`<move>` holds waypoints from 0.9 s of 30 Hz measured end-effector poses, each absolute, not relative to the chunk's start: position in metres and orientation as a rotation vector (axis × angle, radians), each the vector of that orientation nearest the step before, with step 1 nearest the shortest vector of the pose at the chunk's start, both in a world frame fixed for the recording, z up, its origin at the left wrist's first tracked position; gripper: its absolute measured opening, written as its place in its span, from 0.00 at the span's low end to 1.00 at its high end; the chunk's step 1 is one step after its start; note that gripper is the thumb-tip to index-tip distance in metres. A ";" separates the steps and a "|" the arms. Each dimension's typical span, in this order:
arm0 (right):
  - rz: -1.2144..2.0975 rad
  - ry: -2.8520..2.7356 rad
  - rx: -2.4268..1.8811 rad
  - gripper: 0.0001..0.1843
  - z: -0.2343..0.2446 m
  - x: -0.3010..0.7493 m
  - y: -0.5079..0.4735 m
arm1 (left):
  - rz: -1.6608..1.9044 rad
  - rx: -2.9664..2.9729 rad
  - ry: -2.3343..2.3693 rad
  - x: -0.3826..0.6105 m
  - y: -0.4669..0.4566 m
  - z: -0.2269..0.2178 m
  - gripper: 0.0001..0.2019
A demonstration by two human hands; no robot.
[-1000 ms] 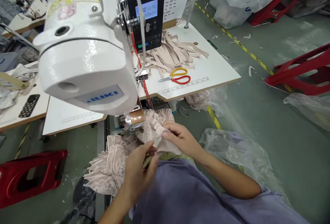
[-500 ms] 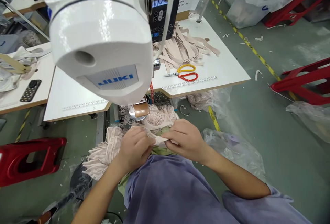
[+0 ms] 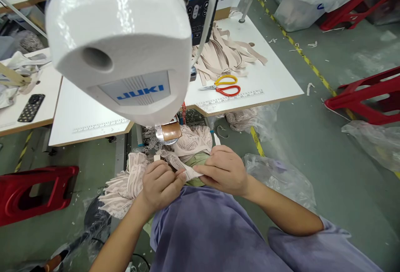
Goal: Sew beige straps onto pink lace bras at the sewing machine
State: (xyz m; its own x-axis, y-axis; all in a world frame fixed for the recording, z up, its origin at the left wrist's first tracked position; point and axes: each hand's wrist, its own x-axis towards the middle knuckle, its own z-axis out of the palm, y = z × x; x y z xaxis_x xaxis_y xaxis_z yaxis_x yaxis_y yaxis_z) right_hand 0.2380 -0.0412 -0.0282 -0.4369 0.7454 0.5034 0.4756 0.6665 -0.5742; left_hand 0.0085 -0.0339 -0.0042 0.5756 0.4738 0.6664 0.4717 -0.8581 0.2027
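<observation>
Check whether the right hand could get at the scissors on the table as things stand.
Probably yes: the scissors lie uncovered near the table edge, but the right hand is busy pinching lace fabric with the left hand.

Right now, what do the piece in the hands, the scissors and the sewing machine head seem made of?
Lace piece, pinched by left hand and right hand: soft beige lace fabric; openwork pattern, limp folds.
Scissors: thin grey blades, probably metal; glossy yellow and red handles, likely plastic.
Sewing machine head: hard casing, glossy white paint with reflections; perhaps metal.
</observation>
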 end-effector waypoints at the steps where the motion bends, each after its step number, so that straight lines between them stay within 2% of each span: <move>1: 0.451 -2.114 -0.935 0.08 -0.028 0.238 -0.040 | 1.161 2.713 0.870 0.009 -0.035 -0.006 0.10; 4: 0.634 -2.063 -1.040 0.09 -0.029 0.238 -0.035 | 1.080 2.322 1.188 0.017 -0.047 -0.018 0.08; 5: 0.769 -1.966 -1.133 0.10 -0.030 0.236 -0.034 | 1.067 2.194 1.312 0.021 -0.054 -0.027 0.12; 8: 1.232 -1.347 -1.379 0.20 -0.032 0.221 -0.037 | 1.013 2.089 1.470 0.038 -0.077 -0.071 0.42; 9: 1.376 -1.133 -1.388 0.21 -0.031 0.215 -0.042 | 0.921 2.128 1.450 0.043 -0.084 -0.091 0.49; 10: 1.518 -0.973 -1.360 0.22 -0.029 0.211 -0.048 | 0.816 2.166 1.454 0.047 -0.089 -0.110 0.52; 13: 1.824 -0.803 -1.227 0.21 -0.011 0.222 -0.074 | 0.626 2.123 1.593 0.045 -0.091 -0.162 0.36; 15: 1.745 -0.774 -1.274 0.25 0.003 0.254 -0.088 | 0.609 2.105 1.627 0.031 -0.081 -0.181 0.27; 18: 1.297 -0.625 -1.555 0.27 0.009 0.330 -0.086 | 0.593 2.128 1.617 0.001 -0.053 -0.183 0.18; 21: 0.816 -0.720 -1.720 0.24 -0.019 0.409 -0.056 | 0.615 2.141 1.692 -0.014 -0.027 -0.171 0.19; 24: 0.492 -1.310 -2.081 0.37 -0.070 0.458 -0.023 | 0.580 2.174 1.718 0.001 -0.019 -0.168 0.21; 27: 0.413 -1.654 -2.186 0.44 -0.123 0.452 -0.007 | 0.451 2.223 1.634 0.034 -0.029 -0.180 0.26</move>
State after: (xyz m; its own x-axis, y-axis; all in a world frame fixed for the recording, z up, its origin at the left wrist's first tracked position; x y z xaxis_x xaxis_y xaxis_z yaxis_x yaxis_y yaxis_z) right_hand 0.4522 -0.0073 -0.1226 0.2692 0.9630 -0.0118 0.8555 -0.2448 -0.4563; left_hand 0.0335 -0.0286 -0.1804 0.2868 0.9566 0.0512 0.8471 -0.2782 0.4528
